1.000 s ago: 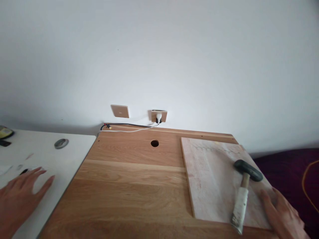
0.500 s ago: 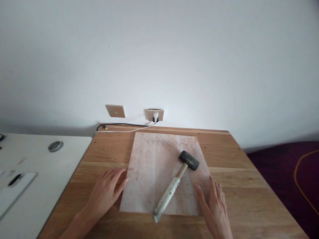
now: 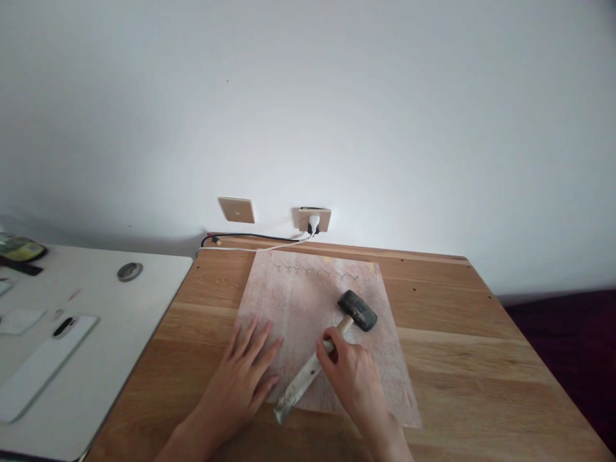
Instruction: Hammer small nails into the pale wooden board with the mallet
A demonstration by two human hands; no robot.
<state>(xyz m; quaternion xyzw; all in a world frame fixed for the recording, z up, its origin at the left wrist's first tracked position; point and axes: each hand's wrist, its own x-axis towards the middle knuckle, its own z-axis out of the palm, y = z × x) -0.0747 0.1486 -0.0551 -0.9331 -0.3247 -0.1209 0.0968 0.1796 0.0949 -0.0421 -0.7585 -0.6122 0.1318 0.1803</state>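
Wooden desk (image 3: pixel 481 359) against a white wall (image 3: pixel 337 96); white desk (image 3: pixel 120 314) adjoining at left. Pale square board (image 3: pixel 308 289) flat on the wooden desk, centre, far edge near the wall. Left hand (image 3: pixel 245 378) palm-down on the board's near-left part, fingers (image 3: pixel 255 337) spread apart and flat. Right hand (image 3: pixel 353 375) on the mallet (image 3: pixel 327 350), fingers curled around the upper handle just below the black head; the handle's near end juts past the board's near edge. White phone (image 3: pixel 45 362) lies on the white desk. Wall socket (image 3: pixel 314 219) with white plug, cables along the far edge.
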